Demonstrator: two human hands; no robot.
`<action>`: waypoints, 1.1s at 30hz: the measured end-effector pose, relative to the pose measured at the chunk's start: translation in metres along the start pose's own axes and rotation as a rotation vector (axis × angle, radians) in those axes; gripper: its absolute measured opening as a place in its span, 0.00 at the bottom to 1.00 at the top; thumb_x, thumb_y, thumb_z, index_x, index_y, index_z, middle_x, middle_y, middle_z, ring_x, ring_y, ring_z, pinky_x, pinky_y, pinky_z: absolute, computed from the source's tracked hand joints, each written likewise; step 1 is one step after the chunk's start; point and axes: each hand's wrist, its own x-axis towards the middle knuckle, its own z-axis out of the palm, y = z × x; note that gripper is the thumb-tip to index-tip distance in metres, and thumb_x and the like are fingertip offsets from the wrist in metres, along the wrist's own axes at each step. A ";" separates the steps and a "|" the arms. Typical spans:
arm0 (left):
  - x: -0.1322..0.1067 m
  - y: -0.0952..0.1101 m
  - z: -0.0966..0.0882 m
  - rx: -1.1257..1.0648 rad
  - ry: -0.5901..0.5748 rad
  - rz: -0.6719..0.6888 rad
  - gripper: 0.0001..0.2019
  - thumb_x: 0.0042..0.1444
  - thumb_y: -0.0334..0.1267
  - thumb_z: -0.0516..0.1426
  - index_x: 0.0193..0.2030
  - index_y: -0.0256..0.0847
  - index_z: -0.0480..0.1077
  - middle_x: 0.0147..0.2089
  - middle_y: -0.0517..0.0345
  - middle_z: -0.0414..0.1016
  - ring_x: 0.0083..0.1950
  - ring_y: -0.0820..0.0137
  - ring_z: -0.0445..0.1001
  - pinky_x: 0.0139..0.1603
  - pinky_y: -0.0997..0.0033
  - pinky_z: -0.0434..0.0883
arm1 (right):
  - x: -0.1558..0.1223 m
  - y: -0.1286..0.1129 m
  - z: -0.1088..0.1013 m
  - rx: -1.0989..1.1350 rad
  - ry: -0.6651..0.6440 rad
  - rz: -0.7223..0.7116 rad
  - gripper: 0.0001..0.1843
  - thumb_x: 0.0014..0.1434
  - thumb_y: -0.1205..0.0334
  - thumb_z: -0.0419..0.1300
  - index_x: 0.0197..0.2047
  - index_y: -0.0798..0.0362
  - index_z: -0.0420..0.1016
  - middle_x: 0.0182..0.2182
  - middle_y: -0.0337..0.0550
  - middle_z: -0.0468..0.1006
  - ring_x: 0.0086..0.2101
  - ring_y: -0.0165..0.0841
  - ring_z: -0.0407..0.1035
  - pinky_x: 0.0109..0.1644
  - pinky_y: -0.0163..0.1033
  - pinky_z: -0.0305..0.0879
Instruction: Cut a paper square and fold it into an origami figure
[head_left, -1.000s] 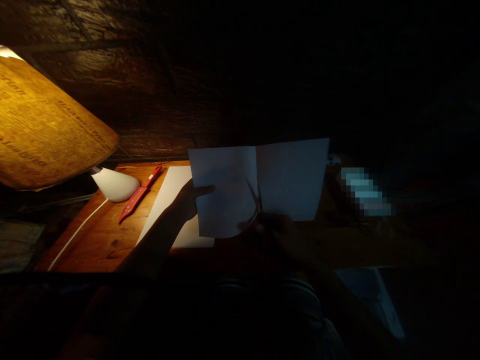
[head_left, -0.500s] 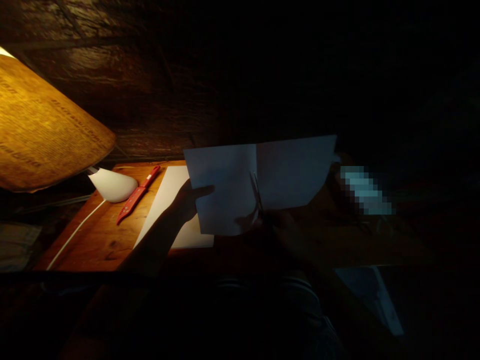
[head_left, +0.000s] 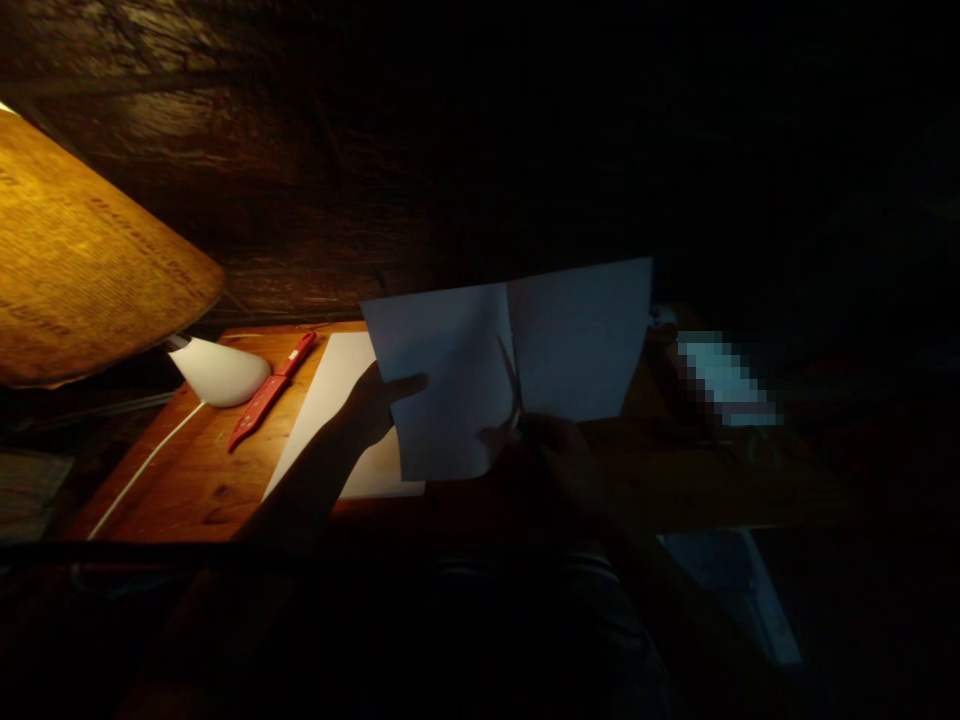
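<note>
A white sheet of paper (head_left: 442, 340) is held up over the table, a cut running up its middle from the lower edge. My left hand (head_left: 379, 405) grips its left side, thumb on the near face and the other fingers hidden behind. In my right hand (head_left: 559, 445) is a pair of scissors (head_left: 510, 370), the blades pointing up along the cut. Deep shadow covers the right hand and the scissors' handles. Right of the cut, the sheet's other half stands out at a slight angle.
On the wooden table (head_left: 187, 480) lies more white paper (head_left: 311, 420), partly behind my left arm. Left of it are a red sheathed knife (head_left: 270, 395) and a white lamp base (head_left: 221, 372) under a glowing shade (head_left: 97, 250). A pixelated bright object (head_left: 727, 380) lies at right.
The right half of the sheet has swung slightly left and up. The blades have shifted a little, and the right hand shows more clearly beside the paper. The left hand keeps its grip.
</note>
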 end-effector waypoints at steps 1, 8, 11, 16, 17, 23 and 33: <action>0.000 -0.001 -0.001 0.006 -0.004 0.004 0.37 0.36 0.33 0.72 0.58 0.40 0.73 0.42 0.49 0.83 0.44 0.52 0.82 0.46 0.52 0.81 | 0.000 -0.001 0.000 -0.003 0.009 -0.001 0.20 0.54 0.46 0.67 0.39 0.55 0.85 0.38 0.49 0.86 0.40 0.42 0.79 0.45 0.43 0.73; 0.001 -0.002 -0.003 0.043 -0.032 0.008 0.37 0.39 0.35 0.72 0.60 0.40 0.72 0.42 0.50 0.82 0.47 0.49 0.82 0.48 0.50 0.80 | 0.001 0.000 0.001 0.008 0.006 -0.007 0.19 0.53 0.47 0.67 0.38 0.54 0.85 0.37 0.46 0.86 0.38 0.41 0.78 0.43 0.42 0.72; 0.000 0.000 -0.002 0.036 -0.011 -0.001 0.37 0.38 0.35 0.72 0.60 0.40 0.72 0.42 0.50 0.82 0.46 0.50 0.82 0.48 0.50 0.81 | 0.001 0.005 0.000 -0.006 0.026 -0.005 0.19 0.52 0.48 0.68 0.38 0.55 0.84 0.36 0.45 0.86 0.38 0.40 0.78 0.41 0.40 0.71; 0.000 0.001 -0.002 0.020 -0.032 0.013 0.35 0.39 0.34 0.72 0.58 0.41 0.73 0.40 0.50 0.83 0.47 0.49 0.82 0.49 0.49 0.80 | 0.003 0.012 -0.004 -0.032 0.011 -0.027 0.15 0.55 0.52 0.66 0.38 0.55 0.84 0.37 0.45 0.86 0.39 0.41 0.78 0.43 0.40 0.71; 0.000 0.001 -0.002 0.018 -0.040 0.014 0.34 0.39 0.34 0.72 0.58 0.41 0.74 0.40 0.50 0.82 0.48 0.49 0.82 0.50 0.49 0.80 | 0.003 0.012 -0.004 -0.044 0.014 -0.030 0.15 0.55 0.52 0.66 0.38 0.55 0.84 0.37 0.46 0.86 0.39 0.41 0.78 0.43 0.40 0.71; 0.001 0.000 -0.002 0.008 -0.050 0.029 0.33 0.40 0.34 0.71 0.57 0.42 0.74 0.39 0.50 0.82 0.49 0.48 0.81 0.50 0.48 0.80 | 0.000 0.001 -0.001 -0.009 0.014 0.006 0.20 0.52 0.45 0.68 0.36 0.54 0.85 0.36 0.47 0.86 0.38 0.41 0.78 0.43 0.43 0.71; 0.000 0.001 -0.001 0.022 -0.011 0.004 0.35 0.38 0.35 0.72 0.57 0.42 0.74 0.40 0.50 0.82 0.47 0.48 0.82 0.49 0.49 0.80 | 0.001 0.003 -0.001 0.006 0.014 0.011 0.19 0.53 0.46 0.67 0.38 0.54 0.86 0.37 0.46 0.86 0.38 0.41 0.78 0.43 0.42 0.71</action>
